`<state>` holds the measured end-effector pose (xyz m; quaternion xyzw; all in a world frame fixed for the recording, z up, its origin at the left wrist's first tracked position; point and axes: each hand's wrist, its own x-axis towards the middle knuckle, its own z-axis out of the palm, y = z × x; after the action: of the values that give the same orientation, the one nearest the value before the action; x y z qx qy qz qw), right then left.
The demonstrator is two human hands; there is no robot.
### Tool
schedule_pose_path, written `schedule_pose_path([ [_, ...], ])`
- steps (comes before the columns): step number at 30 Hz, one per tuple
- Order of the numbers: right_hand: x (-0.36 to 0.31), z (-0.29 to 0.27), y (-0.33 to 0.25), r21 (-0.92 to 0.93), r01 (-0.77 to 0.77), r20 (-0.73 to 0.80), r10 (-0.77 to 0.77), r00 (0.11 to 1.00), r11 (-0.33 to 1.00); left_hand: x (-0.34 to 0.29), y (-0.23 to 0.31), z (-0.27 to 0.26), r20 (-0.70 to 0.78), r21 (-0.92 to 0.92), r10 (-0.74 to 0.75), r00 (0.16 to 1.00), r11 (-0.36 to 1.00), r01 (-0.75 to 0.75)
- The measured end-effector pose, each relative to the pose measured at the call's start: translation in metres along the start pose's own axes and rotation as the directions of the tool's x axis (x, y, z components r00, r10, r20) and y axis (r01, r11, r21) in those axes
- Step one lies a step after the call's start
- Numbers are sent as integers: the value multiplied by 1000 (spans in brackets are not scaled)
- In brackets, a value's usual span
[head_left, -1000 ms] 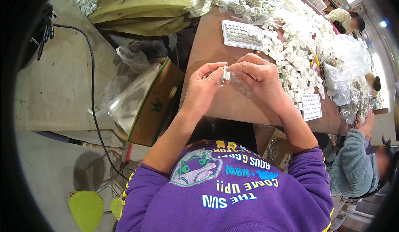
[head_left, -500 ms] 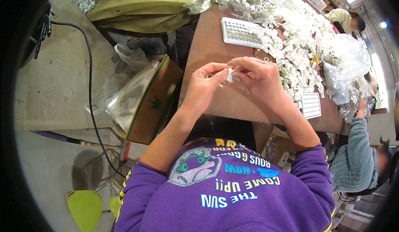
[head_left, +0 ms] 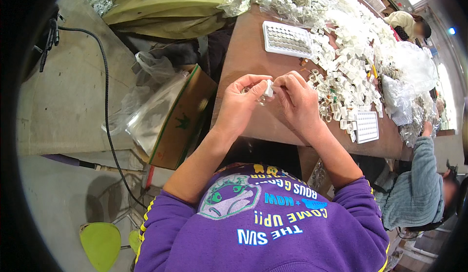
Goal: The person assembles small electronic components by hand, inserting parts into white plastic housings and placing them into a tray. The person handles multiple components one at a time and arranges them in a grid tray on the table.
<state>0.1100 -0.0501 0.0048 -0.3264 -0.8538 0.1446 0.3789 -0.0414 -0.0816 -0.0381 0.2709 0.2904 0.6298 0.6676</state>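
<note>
Above the near edge of the brown table, my left hand (head_left: 239, 104) pinches a small white plastic piece (head_left: 268, 88) between thumb and fingers. A clear, curved bit, perhaps a strap or ring (head_left: 263, 99), hangs just below that piece by the left fingers. My right hand (head_left: 300, 100) is closed in a pinch against the right side of the white piece, its fingertips almost meeting my left ones. Exactly what the right fingertips grip is partly hidden by the fingers.
A white tray of round, coin-like discs (head_left: 288, 40) lies beyond my hands. Right of it spreads a heap of small white pieces (head_left: 346, 60), with another white tray (head_left: 366, 127) nearer. A cardboard box (head_left: 183, 121) stands left of the table. A co-worker's sleeve (head_left: 414, 174) is at right.
My right hand has shifted slightly left and down, and its fingers look more upright. The clear bit now hangs under the left fingers. The view has shifted slightly.
</note>
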Motion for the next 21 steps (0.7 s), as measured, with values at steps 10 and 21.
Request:
schedule_pose_path([
  [10,1,-5,4,-44,79,39,-77,996,996,-1,-4,-6,28,-2,-13,1000,1000,13],
  [21,5,-44,44,110,-105,-350,137,927,988,-19,1,19,541,673,499,677,227,-704],
])
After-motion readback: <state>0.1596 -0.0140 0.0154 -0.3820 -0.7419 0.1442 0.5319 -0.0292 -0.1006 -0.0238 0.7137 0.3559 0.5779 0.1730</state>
